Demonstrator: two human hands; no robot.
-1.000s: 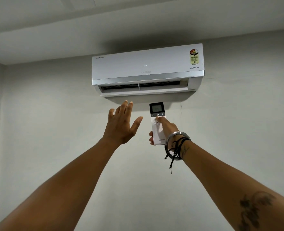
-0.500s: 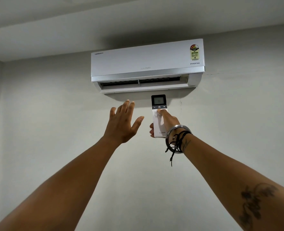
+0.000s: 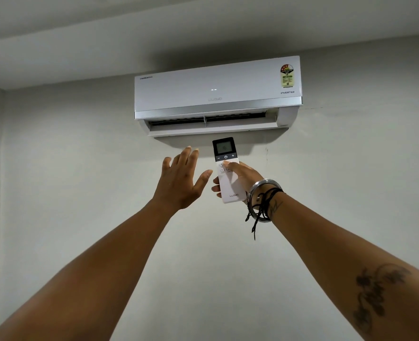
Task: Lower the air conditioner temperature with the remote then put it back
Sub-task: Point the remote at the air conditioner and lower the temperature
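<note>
A white wall-mounted air conditioner (image 3: 217, 92) hangs high on the wall, its lower flap open and two small lights lit on its front. My right hand (image 3: 240, 177) holds a slim white remote (image 3: 228, 185) upright just below the unit, pointed at it. The remote's dark screen reads 16, and my thumb rests on the buttons below the minus, power and plus row. My left hand (image 3: 181, 180) is raised beside the remote, palm toward the wall, fingers spread and holding nothing, not touching the remote.
A plain grey-white wall (image 3: 80, 193) fills the view, with the ceiling (image 3: 154, 25) above the unit. Bangles and black threads (image 3: 262, 200) circle my right wrist.
The two lights on the unit's front, dark half a second ago, are lit again. The remote and both hands sit slightly higher in view, closer under the unit.
</note>
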